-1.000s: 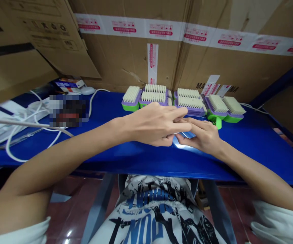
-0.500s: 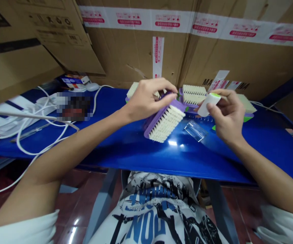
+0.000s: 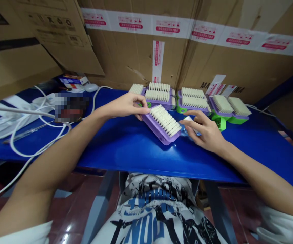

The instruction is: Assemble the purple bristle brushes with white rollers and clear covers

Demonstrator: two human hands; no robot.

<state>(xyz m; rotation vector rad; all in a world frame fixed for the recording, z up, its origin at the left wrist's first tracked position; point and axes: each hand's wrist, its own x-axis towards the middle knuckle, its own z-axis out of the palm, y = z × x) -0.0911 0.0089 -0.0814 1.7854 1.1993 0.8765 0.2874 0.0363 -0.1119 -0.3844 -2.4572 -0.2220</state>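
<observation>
A purple brush (image 3: 163, 125) with cream bristles facing up is tilted over the blue table (image 3: 126, 152). My left hand (image 3: 132, 106) pinches its upper left end. Right of the brush, my right hand (image 3: 203, 130) has its fingers closed around a small white piece (image 3: 188, 118), mostly hidden by the fingers. Partly behind that hand lies a clear plastic piece (image 3: 196, 132). Several purple and green brushes stand bristles up in a row at the back, among them one pair (image 3: 159, 96) and another (image 3: 194, 101). A green part (image 3: 220, 122) sits just beyond my right hand.
Cardboard (image 3: 126, 51) walls the back of the table. White cables (image 3: 21, 135) tangle at the left, beside a blurred dark object (image 3: 72, 108), a small box (image 3: 72, 79) and a white mouse-like object (image 3: 91, 87).
The held brush has turned, its bristles now facing up and its far end pointing right. My left hand has moved left; my right hand has come lower and left with the white piece.
</observation>
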